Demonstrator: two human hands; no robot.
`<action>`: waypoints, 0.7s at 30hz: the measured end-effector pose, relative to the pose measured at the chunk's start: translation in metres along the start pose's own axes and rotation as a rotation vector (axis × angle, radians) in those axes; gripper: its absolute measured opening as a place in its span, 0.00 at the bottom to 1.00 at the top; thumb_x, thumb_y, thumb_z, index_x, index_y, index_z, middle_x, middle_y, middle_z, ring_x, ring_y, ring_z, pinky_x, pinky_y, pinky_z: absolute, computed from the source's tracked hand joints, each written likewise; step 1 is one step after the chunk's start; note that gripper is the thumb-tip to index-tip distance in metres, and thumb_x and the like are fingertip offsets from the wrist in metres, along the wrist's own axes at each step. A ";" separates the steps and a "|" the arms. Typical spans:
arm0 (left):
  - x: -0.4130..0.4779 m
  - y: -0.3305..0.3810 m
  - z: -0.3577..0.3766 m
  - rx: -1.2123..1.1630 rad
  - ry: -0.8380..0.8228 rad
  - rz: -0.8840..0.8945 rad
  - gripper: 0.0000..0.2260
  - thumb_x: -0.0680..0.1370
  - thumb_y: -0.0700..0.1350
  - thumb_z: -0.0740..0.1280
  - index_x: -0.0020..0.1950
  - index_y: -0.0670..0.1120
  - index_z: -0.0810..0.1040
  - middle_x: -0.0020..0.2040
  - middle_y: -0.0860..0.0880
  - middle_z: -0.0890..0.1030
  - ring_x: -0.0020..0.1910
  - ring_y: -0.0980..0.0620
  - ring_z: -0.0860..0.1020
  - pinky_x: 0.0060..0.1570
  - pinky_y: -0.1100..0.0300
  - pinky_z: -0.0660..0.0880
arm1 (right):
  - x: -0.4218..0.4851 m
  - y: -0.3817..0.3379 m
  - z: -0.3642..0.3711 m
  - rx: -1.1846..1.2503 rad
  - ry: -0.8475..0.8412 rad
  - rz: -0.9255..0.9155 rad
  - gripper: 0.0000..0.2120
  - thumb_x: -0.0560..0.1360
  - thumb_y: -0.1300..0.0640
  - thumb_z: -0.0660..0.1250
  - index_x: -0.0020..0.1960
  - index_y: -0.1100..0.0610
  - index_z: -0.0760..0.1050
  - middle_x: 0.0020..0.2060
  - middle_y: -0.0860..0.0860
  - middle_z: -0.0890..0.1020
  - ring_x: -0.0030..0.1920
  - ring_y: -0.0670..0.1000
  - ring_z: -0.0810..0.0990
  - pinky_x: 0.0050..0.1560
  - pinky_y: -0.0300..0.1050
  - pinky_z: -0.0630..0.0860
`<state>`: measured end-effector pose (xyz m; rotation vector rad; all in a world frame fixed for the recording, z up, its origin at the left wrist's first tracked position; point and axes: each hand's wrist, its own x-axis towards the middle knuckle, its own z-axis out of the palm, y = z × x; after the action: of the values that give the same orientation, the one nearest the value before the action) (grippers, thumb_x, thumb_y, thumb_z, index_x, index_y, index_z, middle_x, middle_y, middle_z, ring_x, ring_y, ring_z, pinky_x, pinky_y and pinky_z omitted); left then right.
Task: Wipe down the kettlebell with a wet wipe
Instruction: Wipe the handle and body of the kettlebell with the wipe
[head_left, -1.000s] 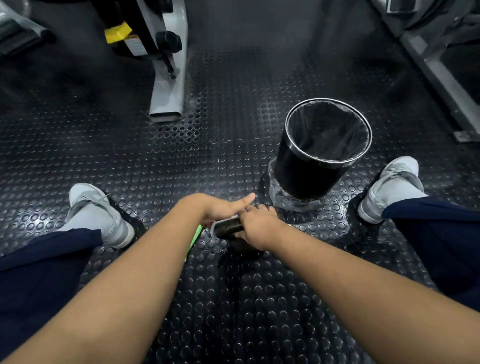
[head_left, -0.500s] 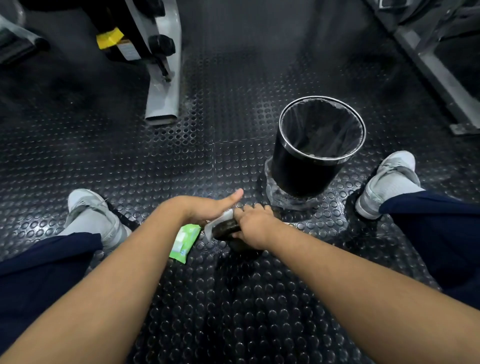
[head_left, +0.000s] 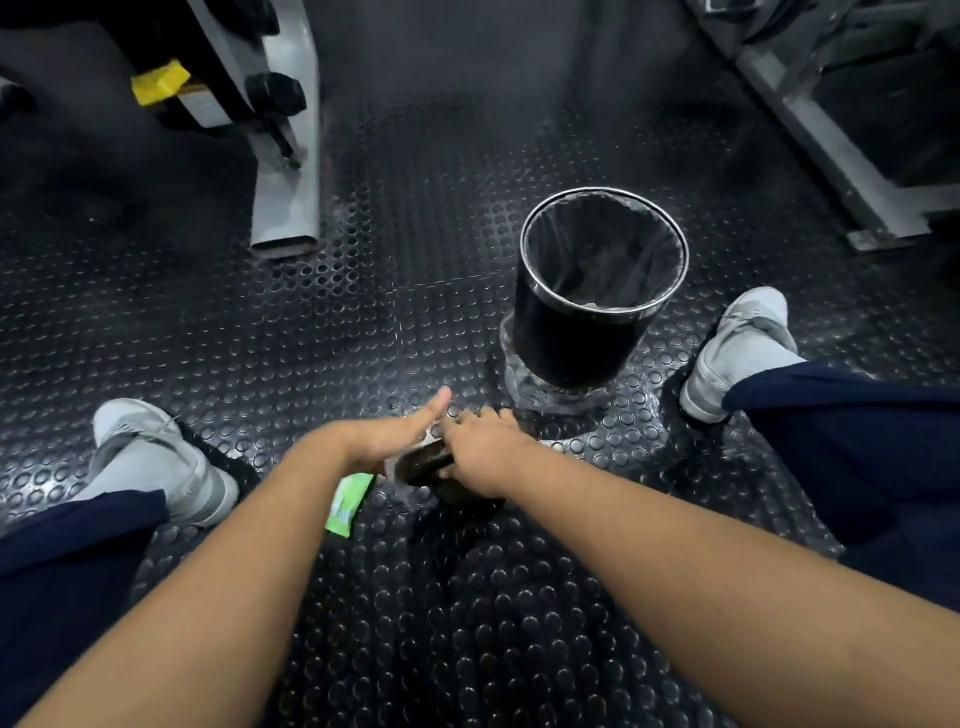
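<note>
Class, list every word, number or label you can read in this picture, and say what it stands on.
No text here is readable.
White label on the gym machine: print blurred.
Green wipes packet: markings too small to read.

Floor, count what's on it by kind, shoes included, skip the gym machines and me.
Kettlebell: 1
Wipe: 1
Wipe pack: 1
Bin: 1
Shoes: 2
Total: 6
</note>
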<state>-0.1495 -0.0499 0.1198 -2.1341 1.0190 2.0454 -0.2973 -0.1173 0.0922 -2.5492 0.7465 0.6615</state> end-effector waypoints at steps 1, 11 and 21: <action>-0.010 0.001 -0.006 0.011 -0.031 0.002 0.46 0.70 0.82 0.42 0.62 0.50 0.82 0.60 0.46 0.84 0.57 0.51 0.84 0.56 0.65 0.77 | 0.001 0.000 0.000 0.001 -0.003 -0.006 0.25 0.81 0.41 0.65 0.73 0.54 0.68 0.68 0.57 0.74 0.70 0.61 0.70 0.73 0.62 0.61; -0.072 -0.026 -0.017 -0.513 0.129 0.260 0.34 0.79 0.70 0.54 0.70 0.47 0.78 0.65 0.45 0.82 0.67 0.47 0.79 0.74 0.47 0.68 | -0.020 0.011 0.003 0.410 0.200 -0.033 0.24 0.79 0.48 0.68 0.72 0.54 0.70 0.67 0.52 0.76 0.70 0.54 0.72 0.78 0.57 0.61; -0.100 -0.024 0.013 -0.555 -0.088 0.288 0.38 0.79 0.73 0.46 0.74 0.47 0.75 0.68 0.41 0.80 0.68 0.41 0.77 0.70 0.43 0.71 | -0.063 -0.043 0.035 2.180 -0.096 0.187 0.18 0.82 0.52 0.69 0.67 0.63 0.77 0.57 0.60 0.86 0.60 0.60 0.84 0.64 0.58 0.80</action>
<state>-0.1428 0.0184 0.1979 -2.1849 0.8632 2.8102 -0.3302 -0.0416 0.1083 -0.4371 0.8166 -0.1605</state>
